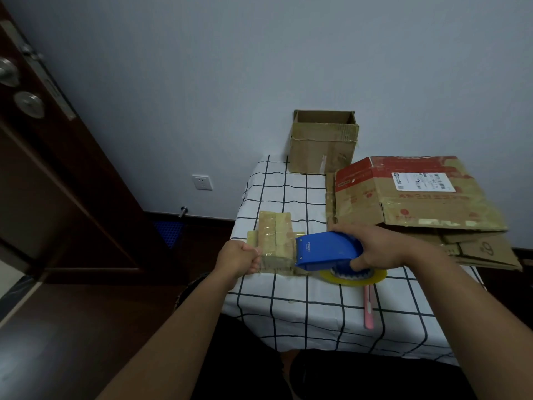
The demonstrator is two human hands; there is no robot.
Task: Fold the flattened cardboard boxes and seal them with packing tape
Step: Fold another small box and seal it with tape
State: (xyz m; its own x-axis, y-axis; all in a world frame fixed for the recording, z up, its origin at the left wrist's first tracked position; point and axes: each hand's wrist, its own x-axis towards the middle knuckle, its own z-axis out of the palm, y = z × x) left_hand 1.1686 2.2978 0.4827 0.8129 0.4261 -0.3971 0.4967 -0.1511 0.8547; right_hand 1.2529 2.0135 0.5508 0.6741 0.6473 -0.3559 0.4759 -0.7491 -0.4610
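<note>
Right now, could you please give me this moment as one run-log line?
left hand: grips small box | right hand: holds tape dispenser against box | stage: taping

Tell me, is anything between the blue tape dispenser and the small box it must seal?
Nothing visible. The blue tape dispenser, gripped by the right hand, already meets the small box, which the left hand holds at its near-left corner.

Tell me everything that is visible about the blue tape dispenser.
The blue tape dispenser looks like hard plastic, with a curved cover and small lettering near its flat front end. A roll of yellowish clear tape sits under it. The right hand grips it from the right, fingers curled beneath. It is held low over the checked tablecloth, its front end against the small taped cardboard box, which the left hand holds at the other side.
</note>
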